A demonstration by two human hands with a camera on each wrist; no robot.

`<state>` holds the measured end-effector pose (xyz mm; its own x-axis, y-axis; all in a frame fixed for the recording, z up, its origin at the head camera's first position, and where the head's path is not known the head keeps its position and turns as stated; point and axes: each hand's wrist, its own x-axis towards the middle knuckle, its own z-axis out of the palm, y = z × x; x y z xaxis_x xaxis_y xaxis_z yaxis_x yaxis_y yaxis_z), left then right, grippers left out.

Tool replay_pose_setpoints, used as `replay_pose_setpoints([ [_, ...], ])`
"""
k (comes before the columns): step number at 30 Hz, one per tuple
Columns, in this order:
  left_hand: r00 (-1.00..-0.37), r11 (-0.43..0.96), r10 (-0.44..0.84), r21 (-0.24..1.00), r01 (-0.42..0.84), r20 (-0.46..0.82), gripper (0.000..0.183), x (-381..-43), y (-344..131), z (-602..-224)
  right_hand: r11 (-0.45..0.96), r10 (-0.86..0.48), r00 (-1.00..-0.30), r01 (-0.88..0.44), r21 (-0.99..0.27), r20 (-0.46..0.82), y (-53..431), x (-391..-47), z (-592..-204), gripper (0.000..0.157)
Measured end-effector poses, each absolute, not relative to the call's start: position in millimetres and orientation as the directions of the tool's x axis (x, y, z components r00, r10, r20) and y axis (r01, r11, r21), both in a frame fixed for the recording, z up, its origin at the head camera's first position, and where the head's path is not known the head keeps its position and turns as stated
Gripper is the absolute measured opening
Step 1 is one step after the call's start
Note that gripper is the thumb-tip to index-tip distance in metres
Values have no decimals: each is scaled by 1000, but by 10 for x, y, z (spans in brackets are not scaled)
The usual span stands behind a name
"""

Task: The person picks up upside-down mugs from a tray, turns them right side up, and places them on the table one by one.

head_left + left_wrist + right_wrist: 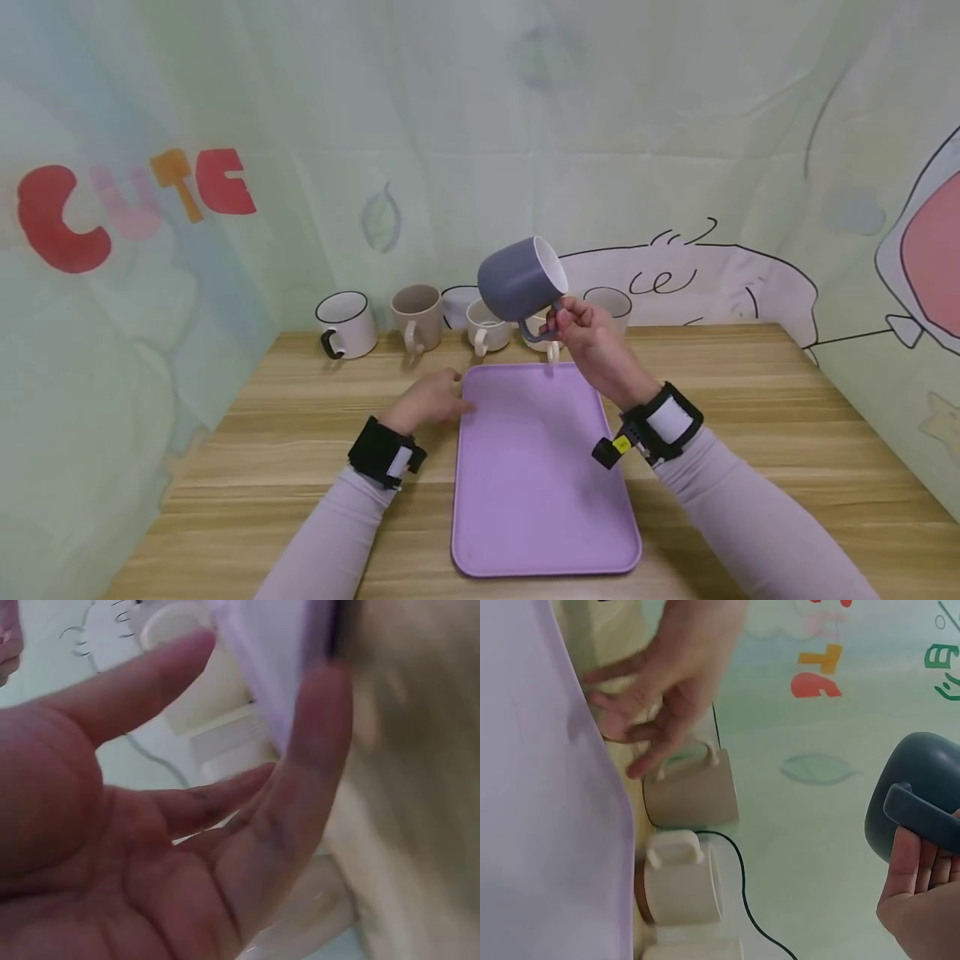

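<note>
A blue-grey mug (513, 282) with a white inside is held up in the air by its handle, tilted on its side with the mouth toward the upper right. My right hand (597, 348) pinches that handle (922, 817). On the table lies a purple tray (543, 475). At the tray's upper left edge is my left hand (431, 398), its fingers spread and reaching to the rim; in the left wrist view the fingers (319, 720) are extended around the tray's edge, holding nothing. Whether they touch the rim I cannot tell.
Along the back of the wooden table (300, 467) stand a white mug with a black handle (348, 325), a beige mug (417, 318), a small cream cup (488, 325), another cup (542, 333) partly hidden and a pale cup (611, 307) behind the right hand. A printed curtain (450, 125) hangs behind.
</note>
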<state>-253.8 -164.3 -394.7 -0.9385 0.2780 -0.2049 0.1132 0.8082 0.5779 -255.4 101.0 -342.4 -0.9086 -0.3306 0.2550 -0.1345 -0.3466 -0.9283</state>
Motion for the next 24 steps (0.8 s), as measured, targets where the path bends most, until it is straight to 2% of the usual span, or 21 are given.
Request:
replay_pose_setpoints([
  [4, -916, 771, 275, 636, 29, -292, 44, -2515, -1594, -4037, -339, -270, -925, -169, -926, 267, 1143, -2605, -3402, 18],
  [8, -912, 730, 275, 684, -8, -304, 29, -2505, -1571, -4073, -337, -204, -943, -185, -923, 264, 1312, -2665, -3390, 18],
  [24, -909, 734, 293, 679, 15, -297, 19, -2501, -1559, -4068, -312, 21, -969, -242, -919, 248, 2040, -2841, -3414, 17],
])
